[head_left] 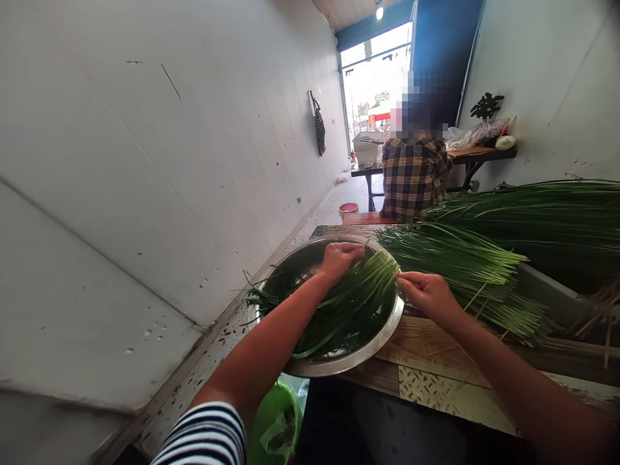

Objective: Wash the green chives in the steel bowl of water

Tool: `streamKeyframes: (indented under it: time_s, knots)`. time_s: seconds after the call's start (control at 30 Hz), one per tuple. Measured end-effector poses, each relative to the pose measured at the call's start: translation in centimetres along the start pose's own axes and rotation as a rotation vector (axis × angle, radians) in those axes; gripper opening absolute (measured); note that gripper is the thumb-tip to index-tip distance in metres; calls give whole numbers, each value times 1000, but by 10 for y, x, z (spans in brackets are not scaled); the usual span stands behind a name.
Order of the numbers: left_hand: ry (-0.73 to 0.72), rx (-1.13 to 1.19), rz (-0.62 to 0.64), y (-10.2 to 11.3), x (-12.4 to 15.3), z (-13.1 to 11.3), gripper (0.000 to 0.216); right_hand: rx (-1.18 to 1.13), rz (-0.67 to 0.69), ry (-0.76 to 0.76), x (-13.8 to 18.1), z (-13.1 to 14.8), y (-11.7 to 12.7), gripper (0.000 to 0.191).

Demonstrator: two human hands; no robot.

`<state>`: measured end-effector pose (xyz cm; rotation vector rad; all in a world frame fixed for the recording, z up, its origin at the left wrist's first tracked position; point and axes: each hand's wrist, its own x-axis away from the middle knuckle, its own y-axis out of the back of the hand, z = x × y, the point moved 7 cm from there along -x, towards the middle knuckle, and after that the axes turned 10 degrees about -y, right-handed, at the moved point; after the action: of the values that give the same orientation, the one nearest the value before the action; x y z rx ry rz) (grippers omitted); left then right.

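A wide steel basin holds a loose bunch of long green chives, with pale stem ends gathered at the basin's right rim and leaves spreading left. My left hand reaches over the basin, thumb and fingers pinched on a chive stalk just above the bunch. At the right rim, my right hand pinches the cut stem ends. Right of the basin, a thick pile of chives lies on the wooden table.
More long chives fill a grey crate at right. Below the basin stands a green lined bin beside a black surface. Ahead, a person in a plaid shirt sits facing away. A white wall runs along the left.
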<state>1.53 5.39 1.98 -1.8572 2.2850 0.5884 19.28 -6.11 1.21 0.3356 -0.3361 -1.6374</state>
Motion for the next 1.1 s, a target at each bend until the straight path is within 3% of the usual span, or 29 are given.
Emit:
streamKeyframes:
  time_s: [0.33,1.1]
  knots:
    - [13,-25,31,-1,3,-4,31,23,-13,52,0,4,2,39]
    - [-106,-221,129,-7,9,-16,24,100,-63,110,3,2,0,35]
